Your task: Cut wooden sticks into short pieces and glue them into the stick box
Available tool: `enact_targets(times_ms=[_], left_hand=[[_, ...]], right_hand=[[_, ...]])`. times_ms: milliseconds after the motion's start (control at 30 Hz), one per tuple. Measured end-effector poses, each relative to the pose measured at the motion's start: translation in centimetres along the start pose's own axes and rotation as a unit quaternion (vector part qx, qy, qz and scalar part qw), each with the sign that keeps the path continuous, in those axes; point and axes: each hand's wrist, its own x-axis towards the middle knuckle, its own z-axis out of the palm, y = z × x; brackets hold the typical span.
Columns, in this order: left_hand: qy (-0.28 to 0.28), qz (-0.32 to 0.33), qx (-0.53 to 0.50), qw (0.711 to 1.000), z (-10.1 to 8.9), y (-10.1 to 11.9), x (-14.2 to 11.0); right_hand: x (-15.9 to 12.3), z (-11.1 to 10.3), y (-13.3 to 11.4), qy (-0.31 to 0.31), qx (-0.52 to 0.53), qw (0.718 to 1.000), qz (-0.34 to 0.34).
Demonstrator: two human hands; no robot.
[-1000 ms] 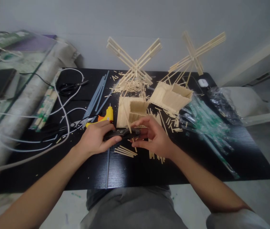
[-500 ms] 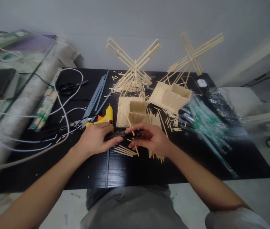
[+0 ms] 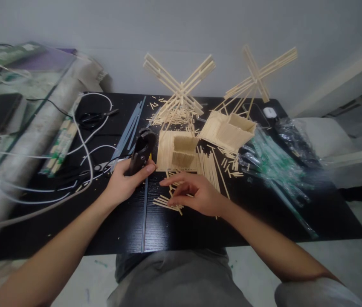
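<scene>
In my left hand [image 3: 125,183] is a black hand cutter [image 3: 141,151], held upright with its curved jaw at the top. The fingers are wrapped round its handle. My right hand [image 3: 198,194] hovers over the tabletop with its index finger stretched out and thumb apart. A thin wooden stick [image 3: 169,187] runs close by its fingertips; whether they touch it is unclear. Below lie several short wooden sticks [image 3: 164,202]. Just beyond the hands stands a wooden stick model [image 3: 164,147] with a square base, an open box and crossed blades. The left hand mostly hides a yellow glue gun [image 3: 150,157].
A second stick model [image 3: 217,128] stands at the back right. Plastic-wrapped packs [image 3: 273,157] lie to the right. Grey-blue strips [image 3: 129,121], white cables [image 3: 86,149] and black-handled scissors [image 3: 91,119] occupy the left. Longer sticks [image 3: 209,164] lie beside the near model.
My left hand has turned the cutter upright and moved it left, away from the stick. My right hand has come off the cutter and its fingers have spread.
</scene>
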Motion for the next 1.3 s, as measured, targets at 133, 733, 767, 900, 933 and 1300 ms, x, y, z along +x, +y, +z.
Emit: enact_targets(times_ms=[133,733,767,900,933,1300], left_hand=[[0.009,-0.041,-0.100,0.994,1.0,0.4,-0.3],[0.001,0.155,0.197,0.968,0.8,1.5,-0.5],[-0.016,0.179,0.214,0.960,0.8,1.7,-0.6],[-0.064,0.268,0.263,0.925,0.5,2.6,-0.8],[-0.066,0.281,0.274,0.918,0.5,2.7,-0.9],[-0.038,0.294,0.325,0.898,0.7,2.3,-1.9]], right_hand=[[0.1,0.5,0.7,-0.034,-0.039,0.998,-0.022],[1.7,0.0,1.9,0.187,-0.015,0.982,-0.013],[1.9,0.1,1.9,0.195,-0.033,0.980,-0.025],[2.3,0.4,1.6,0.225,-0.161,0.959,-0.060],[2.5,0.4,1.6,0.229,-0.189,0.953,-0.067],[3.1,1.0,2.4,0.198,-0.224,0.948,-0.113]])
